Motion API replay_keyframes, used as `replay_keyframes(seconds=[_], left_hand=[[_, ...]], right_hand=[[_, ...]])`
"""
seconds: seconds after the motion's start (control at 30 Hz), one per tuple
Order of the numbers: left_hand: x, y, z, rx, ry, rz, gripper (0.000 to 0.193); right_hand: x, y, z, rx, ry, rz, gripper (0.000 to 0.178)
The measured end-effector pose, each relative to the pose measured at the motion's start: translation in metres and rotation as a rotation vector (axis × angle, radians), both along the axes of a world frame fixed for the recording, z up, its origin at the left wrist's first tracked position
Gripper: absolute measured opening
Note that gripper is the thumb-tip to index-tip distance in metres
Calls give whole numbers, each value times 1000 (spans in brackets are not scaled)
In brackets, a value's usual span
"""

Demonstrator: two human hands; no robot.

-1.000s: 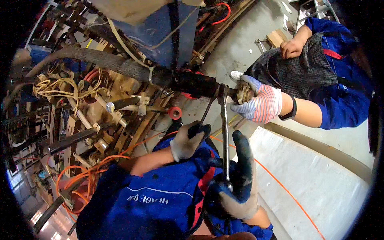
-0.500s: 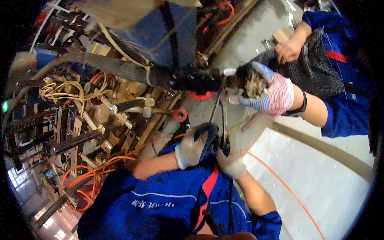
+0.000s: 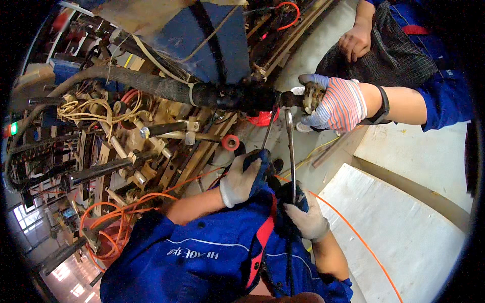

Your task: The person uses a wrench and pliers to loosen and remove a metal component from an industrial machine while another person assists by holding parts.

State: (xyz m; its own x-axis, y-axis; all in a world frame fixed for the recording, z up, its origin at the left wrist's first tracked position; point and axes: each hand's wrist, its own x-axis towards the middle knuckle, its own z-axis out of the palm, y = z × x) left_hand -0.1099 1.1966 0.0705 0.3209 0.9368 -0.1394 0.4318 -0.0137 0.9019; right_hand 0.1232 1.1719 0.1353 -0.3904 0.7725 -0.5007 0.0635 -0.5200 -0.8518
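My left hand [image 3: 244, 177], in a pale glove with dark fingers, is closed around a slim dark metal tool [image 3: 269, 130]. The tool's tip reaches the black hose coupling [image 3: 247, 97]. In my right hand [image 3: 308, 214], gloved alike, is a long steel wrench [image 3: 291, 156]. Its upper end stands just below the coupling's right end; whether they touch I cannot tell. Opposite me, a co-worker's striped-gloved hand [image 3: 341, 103] grips a dirty metal fitting [image 3: 314, 97] at that end. The co-worker's bare hand [image 3: 354, 43] rests on dark checked cloth.
A thick sleeved hose [image 3: 151, 86] runs left from the coupling. Machine rods and bundled cords [image 3: 86, 113] crowd the left side. Below them coils an orange hose [image 3: 121, 214], and another orange line [image 3: 353, 232] crosses beside a white panel [image 3: 399, 227] at right.
My right hand has moved right and slightly down with the wrench, away from my left hand. The co-worker's gloved hand has shifted slightly left and the bare hand up.
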Motion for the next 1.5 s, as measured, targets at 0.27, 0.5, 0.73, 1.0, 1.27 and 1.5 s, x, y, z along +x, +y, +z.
replay_keyframes(seconds=[0.27, 0.5, 0.73, 1.0, 1.27, 1.5], left_hand=[[19, -1, 1, -217, -394, 322, 33], [26, -7, -58, -373, -520, 373, 25], [28, 17, -25, -61, -396, 265, 27], [35, 17, -21, -292, -613, 362, 29], [38, 22, -7, -532, -763, 450, 29], [37, 20, -17, -48, -402, 208, 31]], right_hand=[[-12, 7, 26, -188, -32, -135, 30], [-19, 25, 60, -287, -43, -193, 28], [-28, 49, 80, -322, 33, -121, 24], [-44, 55, 77, -376, 77, -198, 26], [-44, 47, 64, -396, 153, -273, 24], [-40, 28, 14, -48, -179, -47, 37]])
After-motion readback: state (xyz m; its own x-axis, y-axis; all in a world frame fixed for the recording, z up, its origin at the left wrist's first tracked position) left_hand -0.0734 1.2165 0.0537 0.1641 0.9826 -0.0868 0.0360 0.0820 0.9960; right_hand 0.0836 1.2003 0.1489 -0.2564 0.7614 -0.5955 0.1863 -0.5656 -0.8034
